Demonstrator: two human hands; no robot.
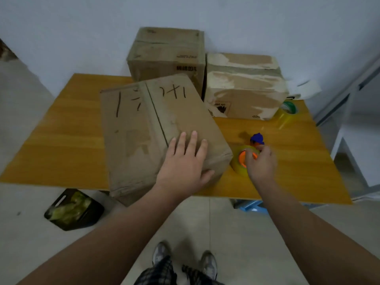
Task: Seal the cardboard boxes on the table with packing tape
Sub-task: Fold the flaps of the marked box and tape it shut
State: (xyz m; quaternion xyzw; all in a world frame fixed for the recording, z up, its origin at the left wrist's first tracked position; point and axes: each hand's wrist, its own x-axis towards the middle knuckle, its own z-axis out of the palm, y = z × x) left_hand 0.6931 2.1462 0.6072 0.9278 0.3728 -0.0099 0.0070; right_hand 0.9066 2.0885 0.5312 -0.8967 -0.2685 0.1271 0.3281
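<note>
cardboard box [156, 128] at surface [61, 153] front edge | left hand [185, 161] flat on it, fingers straight | right hand [261, 161] grips tape roll [237, 164]

The person wears dark checked trousers [158, 273] and grey-white trainers [208, 264]; forearms [115, 229] are bare.

I'm looking down on a yellow-orange wood-grain tabletop [61, 140], and its far edge meets a plain, pale blue-grey painted wall [82, 27]. The light is dim and even. Below the near edge I've got a floor of large grey tiles [226, 233] with one thin grout line running toward me. Down at the left, a black plastic crate [93, 214] sits on the floor, with something greenish inside. A light blue plastic piece [253, 208] peeks from under the table, too hidden to identify. At the far right a white frame [339, 147] stands near the table.
</note>
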